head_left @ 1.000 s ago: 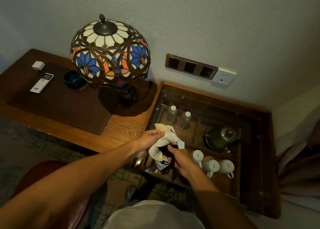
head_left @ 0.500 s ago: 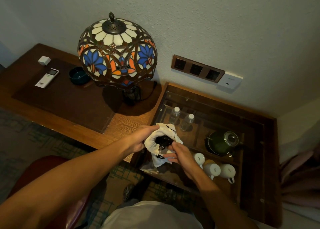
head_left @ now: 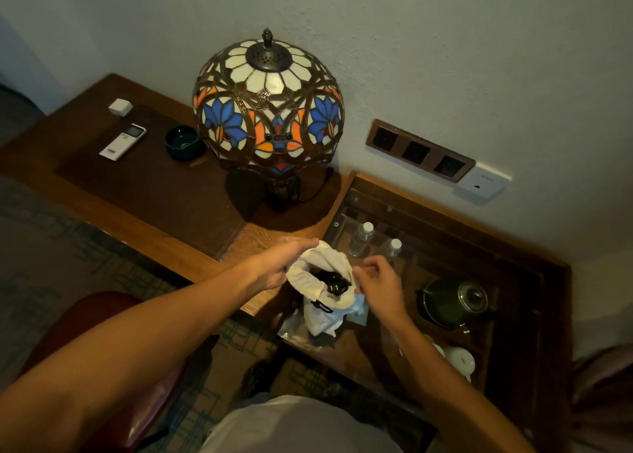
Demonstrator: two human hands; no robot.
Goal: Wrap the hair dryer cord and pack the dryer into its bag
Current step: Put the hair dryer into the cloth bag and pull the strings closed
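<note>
Dryer [head_left: 331, 281] looks mostly down inside the soft white bag [head_left: 322, 301], held up over the desk edge. Left hand [head_left: 277, 264] grips the floppy rim, right hand [head_left: 378, 281] hovers beside it, fingers curled, holding nothing. Cloth's limp, dryer's probably hefty, so support the bottom

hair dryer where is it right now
In the head view, the black hair dryer sits inside the white bag's open mouth, low centre, between both hands, over the desk's front edge.
</note>
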